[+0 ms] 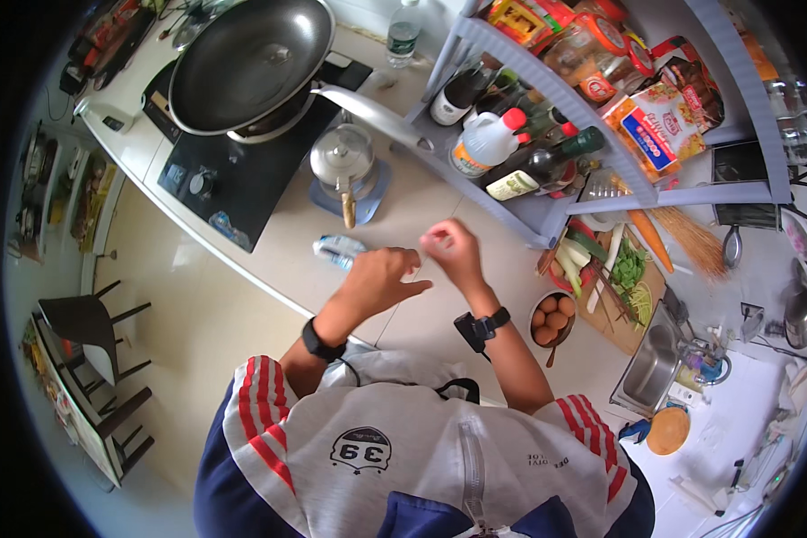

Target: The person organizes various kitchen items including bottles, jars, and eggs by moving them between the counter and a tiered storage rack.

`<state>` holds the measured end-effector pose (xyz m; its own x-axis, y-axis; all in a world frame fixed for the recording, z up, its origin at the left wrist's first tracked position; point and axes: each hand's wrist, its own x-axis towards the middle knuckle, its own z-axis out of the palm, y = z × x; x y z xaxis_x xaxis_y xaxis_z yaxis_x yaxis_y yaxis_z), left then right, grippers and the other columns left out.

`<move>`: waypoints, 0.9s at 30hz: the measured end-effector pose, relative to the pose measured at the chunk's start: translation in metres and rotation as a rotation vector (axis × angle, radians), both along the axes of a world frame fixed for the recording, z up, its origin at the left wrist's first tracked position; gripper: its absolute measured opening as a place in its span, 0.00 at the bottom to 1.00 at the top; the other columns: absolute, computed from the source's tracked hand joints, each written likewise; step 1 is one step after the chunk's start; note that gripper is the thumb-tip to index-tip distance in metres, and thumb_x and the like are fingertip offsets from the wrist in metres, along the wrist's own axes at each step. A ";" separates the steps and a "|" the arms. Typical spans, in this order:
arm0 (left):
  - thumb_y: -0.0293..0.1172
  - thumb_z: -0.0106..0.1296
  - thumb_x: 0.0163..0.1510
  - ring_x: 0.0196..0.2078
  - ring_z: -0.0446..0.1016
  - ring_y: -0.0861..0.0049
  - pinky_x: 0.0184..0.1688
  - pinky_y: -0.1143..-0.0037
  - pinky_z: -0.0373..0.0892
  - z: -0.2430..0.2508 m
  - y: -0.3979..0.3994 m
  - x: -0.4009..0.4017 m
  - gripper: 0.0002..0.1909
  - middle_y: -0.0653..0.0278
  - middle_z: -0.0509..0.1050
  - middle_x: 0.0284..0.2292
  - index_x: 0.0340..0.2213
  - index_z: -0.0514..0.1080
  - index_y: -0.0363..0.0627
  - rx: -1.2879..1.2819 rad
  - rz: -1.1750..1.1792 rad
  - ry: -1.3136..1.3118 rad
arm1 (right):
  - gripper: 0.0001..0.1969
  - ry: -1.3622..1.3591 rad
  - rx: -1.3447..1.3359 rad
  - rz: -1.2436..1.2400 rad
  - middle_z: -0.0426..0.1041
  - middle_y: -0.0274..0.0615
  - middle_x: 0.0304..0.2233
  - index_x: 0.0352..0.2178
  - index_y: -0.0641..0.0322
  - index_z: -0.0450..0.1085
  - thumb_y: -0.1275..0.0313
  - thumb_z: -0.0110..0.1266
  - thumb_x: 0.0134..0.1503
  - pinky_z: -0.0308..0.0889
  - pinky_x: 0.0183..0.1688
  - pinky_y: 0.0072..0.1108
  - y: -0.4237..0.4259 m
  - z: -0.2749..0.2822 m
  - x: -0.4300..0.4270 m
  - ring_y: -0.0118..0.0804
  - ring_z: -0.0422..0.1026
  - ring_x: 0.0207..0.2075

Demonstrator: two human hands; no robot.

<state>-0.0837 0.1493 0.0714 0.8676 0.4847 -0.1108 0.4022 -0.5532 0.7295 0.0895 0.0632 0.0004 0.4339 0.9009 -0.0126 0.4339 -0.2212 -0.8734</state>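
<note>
My left hand [383, 279] hovers over the pale tiled countertop [417, 323], its thumb apart from the bent fingers and nothing visible in its grasp. Just right of it is my right hand [454, 252], blurred, with its fingers curled in; whether something small is inside cannot be told. Nearest to the left hand, a blue-and-white plastic packet [336, 249] lies on the counter, partly behind that hand. Beyond the packet, a lidded pot [343, 156] with a wooden-ended handle stands on a blue mat [378, 191].
A large wok [249, 67] sits over the black cooktop [235, 178], its handle reaching toward a grey shelf rack [551, 243] of bottles and packets. At right are a bowl of eggs [550, 317], a cutting board [605, 321] with cut vegetables, and a steel sink [649, 366].
</note>
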 end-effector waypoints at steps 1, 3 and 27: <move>0.47 0.61 0.46 0.27 0.75 0.61 0.28 0.68 0.69 0.002 0.005 -0.015 0.18 0.59 0.76 0.24 0.26 0.74 0.44 -0.049 0.007 -0.059 | 0.19 -0.021 -0.073 0.151 0.73 0.41 0.38 0.39 0.59 0.70 0.66 0.65 0.45 0.69 0.38 0.26 0.003 -0.001 -0.014 0.39 0.73 0.38; 0.44 0.61 0.46 0.23 0.74 0.59 0.26 0.67 0.68 0.012 0.008 -0.043 0.16 0.58 0.75 0.20 0.22 0.74 0.44 0.068 0.098 0.127 | 0.33 -0.139 0.124 0.281 0.68 0.45 0.50 0.51 0.59 0.64 0.65 0.65 0.42 0.67 0.49 0.30 0.009 -0.001 -0.054 0.43 0.69 0.51; 0.43 0.63 0.47 0.42 0.74 0.55 0.43 0.67 0.72 -0.072 0.012 0.072 0.52 0.39 0.64 0.50 0.61 0.42 0.31 -0.166 0.188 -0.240 | 0.18 -0.118 0.167 -0.424 0.71 0.56 0.21 0.25 0.70 0.72 0.62 0.53 0.58 0.63 0.26 0.35 0.049 0.049 0.022 0.58 0.71 0.24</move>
